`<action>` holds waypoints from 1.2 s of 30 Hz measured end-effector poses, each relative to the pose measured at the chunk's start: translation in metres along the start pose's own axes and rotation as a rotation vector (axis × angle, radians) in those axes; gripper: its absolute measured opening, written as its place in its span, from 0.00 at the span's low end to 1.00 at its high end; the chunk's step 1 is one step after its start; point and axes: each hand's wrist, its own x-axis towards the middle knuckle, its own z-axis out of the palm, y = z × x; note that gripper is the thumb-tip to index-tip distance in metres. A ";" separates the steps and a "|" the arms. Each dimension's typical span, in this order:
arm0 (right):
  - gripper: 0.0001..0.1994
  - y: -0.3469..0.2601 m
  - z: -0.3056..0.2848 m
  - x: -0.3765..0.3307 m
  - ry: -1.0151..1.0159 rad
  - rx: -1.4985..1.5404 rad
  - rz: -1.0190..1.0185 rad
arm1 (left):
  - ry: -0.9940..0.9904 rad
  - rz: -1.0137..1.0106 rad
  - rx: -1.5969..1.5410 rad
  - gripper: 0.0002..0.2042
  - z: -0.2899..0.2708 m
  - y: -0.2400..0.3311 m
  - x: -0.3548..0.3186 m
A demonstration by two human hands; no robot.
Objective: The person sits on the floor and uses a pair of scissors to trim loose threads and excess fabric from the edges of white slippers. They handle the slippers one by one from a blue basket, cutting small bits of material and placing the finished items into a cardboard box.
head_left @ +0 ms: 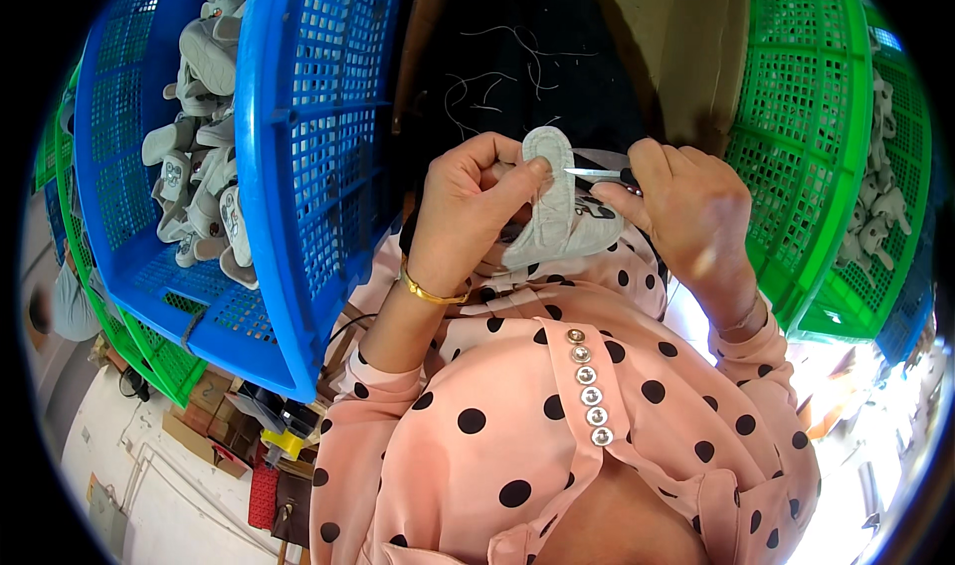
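Head view puts a pale shoe [560, 222] in front of the wearer's body, and every other place can be read from it. Its rounded, stitched end points away from the wearer, and its long axis runs from that end back toward the body, where the wider part swings off to the right. The left hand [466, 202] is just left of the shoe and is the nearer of the two hands, being in contact with it: the thumb presses flat on the face close to the rounded end while the fingers curl in behind, so the pinch is closed, though how the hidden fingertips sit cannot be told. The right hand [694, 195] is to the right of the shoe, closed around the dark grip of a slim blade [593, 174]. That blade points left, roughly crosswise to the shoe's long axis, with its tip at the right edge of the rounded end, near the left thumb; whether metal touches material cannot be made out. Beyond the shoe, loose threads [557, 54] lie on a dark surface. Well to the left of the shoe, a blue crate [264, 167] holds a heap of similar pale shoes [211, 58]; to the right stands a green crate [796, 147], with more pale pieces [879, 207] past its near wall.
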 end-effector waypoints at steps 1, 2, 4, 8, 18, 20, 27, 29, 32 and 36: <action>0.21 -0.001 0.000 -0.001 0.001 0.003 0.006 | 0.000 0.000 -0.003 0.05 0.000 0.000 0.000; 0.20 -0.002 0.000 -0.002 -0.014 0.024 0.030 | 0.000 0.000 -0.006 0.05 0.000 -0.001 0.000; 0.18 -0.004 0.000 -0.003 -0.044 0.066 0.077 | -0.005 -0.001 -0.007 0.05 0.000 0.000 0.000; 0.22 -0.004 0.010 -0.006 0.021 0.040 0.071 | -0.029 -0.058 -0.077 0.06 -0.002 0.003 0.001; 0.20 -0.002 0.033 -0.013 0.010 0.287 0.137 | -0.043 -0.046 -0.111 0.06 0.000 -0.003 0.002; 0.19 -0.007 0.042 -0.017 -0.019 0.699 0.325 | -0.066 -0.073 -0.107 0.06 -0.001 -0.005 0.004; 0.19 0.005 0.031 -0.004 0.022 1.425 0.670 | -0.039 -0.092 -0.143 0.06 -0.004 -0.016 0.006; 0.19 0.011 0.025 -0.006 0.017 0.823 0.390 | -0.038 -0.098 -0.183 0.06 -0.007 -0.018 0.008; 0.19 0.014 0.014 -0.007 -0.086 0.336 0.179 | -0.040 -0.139 -0.237 0.05 -0.008 -0.014 0.008; 0.20 0.013 0.012 -0.006 -0.128 0.171 0.047 | -0.067 -0.138 -0.227 0.06 -0.009 -0.012 0.008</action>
